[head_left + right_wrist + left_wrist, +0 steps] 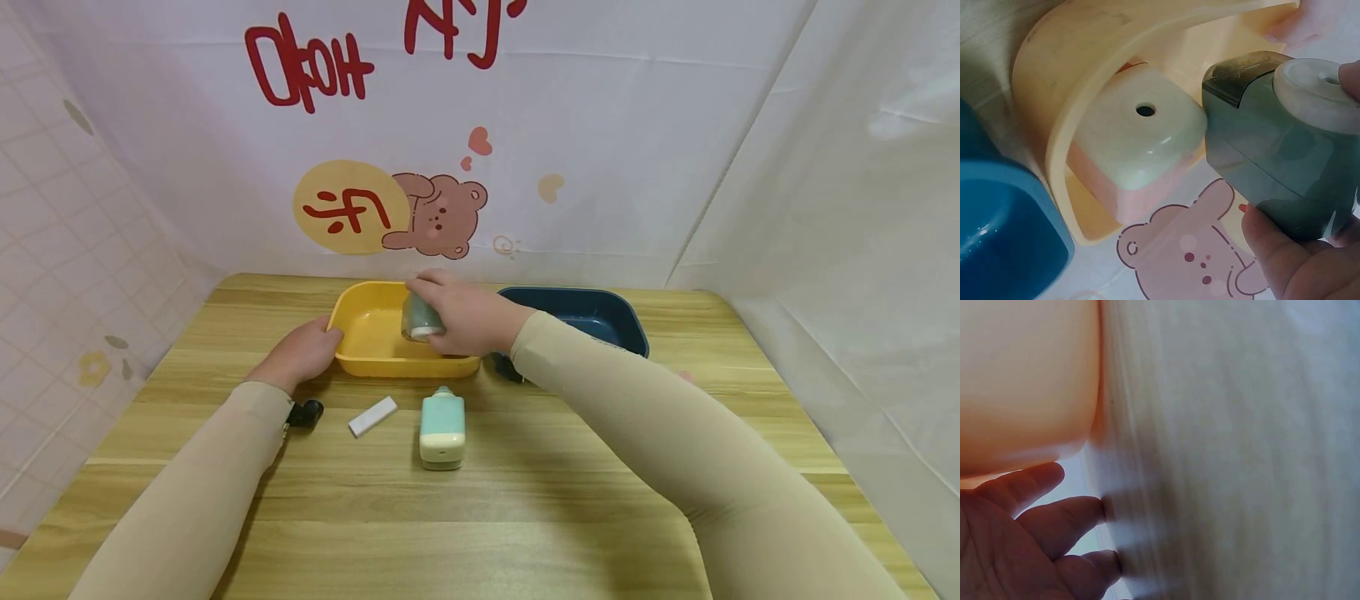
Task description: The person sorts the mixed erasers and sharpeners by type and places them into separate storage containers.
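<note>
Presently, right hand (468, 315) grips a grey-green sharpener (420, 320), fingers (1285, 262) curled round its body, held over the yellow tray (360, 333); a pink-and-cream sharpener (1138, 134) lies inside. Left hand (296, 354), fingers (1054, 522) relaxed, rests against the tray's left rim. Blue tray (592, 312) just right; mint sharpener (442, 427) and white eraser (372, 416) on the wooden surface (480, 517) nearer, with room around them.

Head view looking forward and down over the wooden surface (480, 517), left wrist view pressed close against the yellow tray (1022, 381), right wrist view close above it, shared with the head view.
</note>
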`<action>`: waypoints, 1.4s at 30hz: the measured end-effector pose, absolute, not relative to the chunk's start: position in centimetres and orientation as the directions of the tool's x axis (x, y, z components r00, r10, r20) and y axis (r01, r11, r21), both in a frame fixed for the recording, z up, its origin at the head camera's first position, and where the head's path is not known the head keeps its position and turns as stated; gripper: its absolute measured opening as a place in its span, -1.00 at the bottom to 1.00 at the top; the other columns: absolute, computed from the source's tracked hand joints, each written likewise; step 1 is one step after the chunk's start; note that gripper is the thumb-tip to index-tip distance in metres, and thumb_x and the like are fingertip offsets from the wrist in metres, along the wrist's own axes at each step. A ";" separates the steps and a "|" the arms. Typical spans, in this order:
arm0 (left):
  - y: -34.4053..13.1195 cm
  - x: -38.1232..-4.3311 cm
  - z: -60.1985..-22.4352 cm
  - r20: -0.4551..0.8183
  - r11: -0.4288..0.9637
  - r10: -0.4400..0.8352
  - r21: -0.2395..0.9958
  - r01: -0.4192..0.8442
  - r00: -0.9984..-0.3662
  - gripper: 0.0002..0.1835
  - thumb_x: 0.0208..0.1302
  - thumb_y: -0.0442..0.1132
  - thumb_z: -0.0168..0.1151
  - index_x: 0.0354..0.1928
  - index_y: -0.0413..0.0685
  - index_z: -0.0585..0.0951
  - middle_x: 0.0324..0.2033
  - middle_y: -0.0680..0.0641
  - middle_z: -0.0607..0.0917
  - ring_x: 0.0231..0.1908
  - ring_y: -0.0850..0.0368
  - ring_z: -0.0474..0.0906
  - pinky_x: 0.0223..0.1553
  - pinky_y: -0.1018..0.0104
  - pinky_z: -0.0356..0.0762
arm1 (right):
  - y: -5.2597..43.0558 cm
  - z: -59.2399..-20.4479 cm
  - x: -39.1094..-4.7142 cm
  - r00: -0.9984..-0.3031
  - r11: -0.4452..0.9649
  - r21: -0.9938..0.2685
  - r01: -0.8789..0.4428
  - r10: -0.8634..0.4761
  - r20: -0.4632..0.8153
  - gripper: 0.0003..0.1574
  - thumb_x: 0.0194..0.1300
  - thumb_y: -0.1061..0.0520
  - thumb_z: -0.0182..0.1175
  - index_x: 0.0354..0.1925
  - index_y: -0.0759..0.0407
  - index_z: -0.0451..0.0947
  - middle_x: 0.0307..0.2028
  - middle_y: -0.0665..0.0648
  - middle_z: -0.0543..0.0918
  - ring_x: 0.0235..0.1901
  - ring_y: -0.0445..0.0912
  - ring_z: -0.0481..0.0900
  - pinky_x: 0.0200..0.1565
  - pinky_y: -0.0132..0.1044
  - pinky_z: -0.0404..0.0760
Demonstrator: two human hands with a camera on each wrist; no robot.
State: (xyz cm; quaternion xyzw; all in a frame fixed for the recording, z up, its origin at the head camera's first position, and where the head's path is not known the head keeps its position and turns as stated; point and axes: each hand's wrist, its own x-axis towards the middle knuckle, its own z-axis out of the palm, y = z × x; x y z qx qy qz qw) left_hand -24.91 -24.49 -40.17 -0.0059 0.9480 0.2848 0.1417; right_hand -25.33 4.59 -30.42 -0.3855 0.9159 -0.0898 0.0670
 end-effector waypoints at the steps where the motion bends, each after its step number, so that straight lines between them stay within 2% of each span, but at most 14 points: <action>1: -24.5 -24.9 -40.2 -0.273 0.838 0.069 0.539 -0.093 -0.960 -0.32 0.61 0.05 -0.43 0.55 -0.17 0.28 0.27 -0.30 0.50 0.08 -0.21 0.43 0.20 -0.18 0.38 | 4.5 -30.6 -25.5 -0.694 0.687 -0.220 -0.692 -0.718 -0.060 0.06 0.40 -0.05 0.33 0.67 0.02 0.05 0.64 0.11 0.13 0.37 0.02 0.47 0.38 -0.17 0.55; 6: -24.5 -24.9 -40.1 -0.271 0.836 0.070 0.540 -0.091 -0.960 -0.31 0.62 0.06 -0.44 0.56 -0.18 0.27 0.29 -0.31 0.49 0.09 -0.22 0.43 0.20 -0.19 0.38 | 3.9 -31.2 -26.1 -0.686 0.684 -0.215 -0.697 -0.723 -0.078 0.08 0.41 -0.07 0.33 0.67 0.08 0.03 0.66 0.15 0.08 0.41 0.05 0.45 0.44 -0.13 0.49; 11: -24.6 -24.9 -40.3 -0.265 0.836 0.070 0.541 -0.088 -0.962 -0.32 0.62 0.06 -0.43 0.55 -0.15 0.29 0.27 -0.30 0.50 0.09 -0.22 0.43 0.20 -0.19 0.37 | 3.3 -31.7 -26.6 -0.691 0.689 -0.234 -0.686 -0.717 -0.088 0.11 0.41 -0.07 0.34 0.66 0.14 -0.02 0.65 0.15 0.11 0.45 -0.01 0.39 0.52 -0.16 0.38; 15: -24.5 -24.8 -40.3 -0.260 0.835 0.070 0.543 -0.086 -0.963 -0.34 0.62 0.06 -0.42 0.53 -0.15 0.30 0.24 -0.30 0.52 0.09 -0.22 0.44 0.20 -0.18 0.38 | 2.9 -32.1 -26.8 -0.710 0.709 -0.251 -0.659 -0.697 -0.106 0.10 0.41 -0.07 0.35 0.64 0.14 -0.02 0.62 0.16 0.16 0.32 -0.04 0.46 0.48 -0.17 0.43; 20: -24.4 -24.8 -40.4 -0.252 0.839 0.070 0.538 -0.079 -0.965 -0.35 0.61 0.04 -0.41 0.51 -0.16 0.33 0.23 -0.30 0.52 0.09 -0.22 0.44 0.21 -0.18 0.38 | 2.6 -32.4 -26.9 -0.722 0.729 -0.245 -0.639 -0.679 -0.135 0.07 0.43 -0.10 0.35 0.63 0.14 0.01 0.66 0.16 0.04 0.25 -0.04 0.53 0.43 -0.17 0.50; 26: -24.5 -24.8 -40.4 -0.249 0.839 0.072 0.539 -0.077 -0.966 -0.36 0.62 0.04 -0.41 0.50 -0.15 0.33 0.22 -0.30 0.53 0.09 -0.22 0.44 0.22 -0.18 0.37 | 2.4 -32.9 -27.3 -0.717 0.734 -0.219 -0.642 -0.677 -0.165 0.05 0.48 -0.15 0.29 0.65 0.13 0.00 0.70 0.16 -0.08 0.41 -0.01 0.47 0.49 -0.16 0.41; 34: -24.5 -24.8 -40.4 -0.245 0.834 0.074 0.547 -0.074 -0.967 -0.35 0.62 0.04 -0.41 0.52 -0.15 0.33 0.23 -0.30 0.52 0.09 -0.22 0.44 0.22 -0.18 0.37 | 2.0 -33.4 -27.7 -0.704 0.731 -0.175 -0.659 -0.682 -0.198 0.04 0.53 -0.18 0.21 0.67 0.16 -0.05 0.65 0.15 0.10 0.44 -0.03 0.41 0.56 -0.15 0.31; 38: -24.5 -24.8 -40.4 -0.245 0.834 0.070 0.545 -0.078 -0.967 -0.36 0.61 0.04 -0.40 0.49 -0.15 0.35 0.21 -0.30 0.53 0.09 -0.22 0.44 0.22 -0.18 0.37 | 1.7 -33.7 -27.9 -0.698 0.729 -0.145 -0.669 -0.684 -0.212 0.03 0.56 -0.18 0.17 0.67 0.18 -0.08 0.66 0.16 0.10 0.56 -0.01 0.27 0.61 -0.14 0.19; 42: -24.5 -24.8 -40.3 -0.255 0.833 0.063 0.546 -0.090 -0.965 -0.35 0.62 0.05 -0.41 0.51 -0.16 0.33 0.22 -0.30 0.52 0.10 -0.23 0.44 0.23 -0.20 0.37 | 1.4 -33.9 -27.9 -0.704 0.739 -0.123 -0.663 -0.671 -0.234 0.04 0.57 -0.20 0.14 0.68 0.17 -0.09 0.68 0.16 0.06 0.60 0.01 0.23 0.61 -0.13 0.17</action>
